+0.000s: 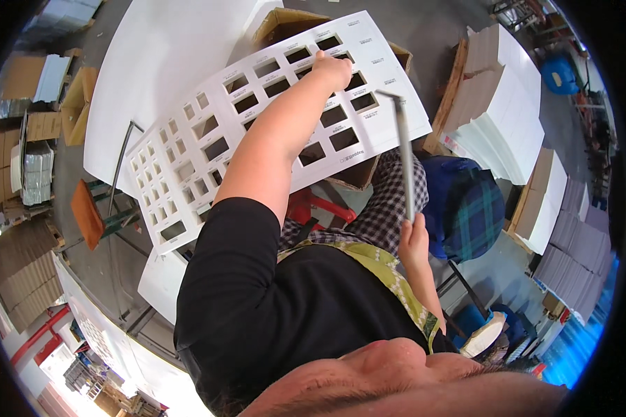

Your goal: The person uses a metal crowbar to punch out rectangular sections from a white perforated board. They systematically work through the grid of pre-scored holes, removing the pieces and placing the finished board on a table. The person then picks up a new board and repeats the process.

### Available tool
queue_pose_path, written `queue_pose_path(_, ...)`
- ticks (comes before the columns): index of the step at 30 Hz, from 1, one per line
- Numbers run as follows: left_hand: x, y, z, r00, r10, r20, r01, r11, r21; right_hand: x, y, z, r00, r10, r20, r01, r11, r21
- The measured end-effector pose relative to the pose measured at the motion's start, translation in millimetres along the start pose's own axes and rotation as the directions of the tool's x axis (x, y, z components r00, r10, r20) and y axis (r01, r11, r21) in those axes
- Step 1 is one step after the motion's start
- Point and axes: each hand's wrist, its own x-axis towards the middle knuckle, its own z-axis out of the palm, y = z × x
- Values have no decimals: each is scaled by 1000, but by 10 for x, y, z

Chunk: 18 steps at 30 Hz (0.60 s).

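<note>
A large white board [389,125] with rows of rectangular openings, small at its left end and bigger toward the right, lies tilted across in front of me. My left hand [332,71] reaches over it, fingers curled against the board among the larger openings near the far edge. What those fingers hold, if anything, is hidden. Beside my lap, my right hand [414,240] grips the lower end of a long grey metal rod [406,160]. The rod stands roughly upright, its bent, T-like tip near the board's right end.
Beneath the board shows an open cardboard box [285,24]. A white sheet surface [153,62] spreads at the far left. Stacks of white sheets [501,104] stand at the right, by a blue plaid-covered seat [466,208]. An orange-brown panel [87,215] on a metal frame is at left.
</note>
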Motion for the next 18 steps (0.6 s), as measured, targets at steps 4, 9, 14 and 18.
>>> queue_pose_path(4, 4, 10, 35, 1000, -6, -30, 7, 1000, 26, 113, 28, 87, 999, 52, 13, -50, 991, -128)
queue_pose_path(9, 6, 16, 32, 999, -19, -28, 20, 999, 40, 36, 75, -9, 997, 49, -54, -46, 998, 45)
queue_pose_path(14, 8, 23, 15, 1000, -2, -23, 2, 999, 35, 147, 43, 40, 1000, 5, 24, -2, 992, -126)
queue_pose_path(18, -8, 22, 16, 1000, -18, -25, 19, 998, 66, 182, 85, 74, 1000, -28, 15, 28, 998, -57)
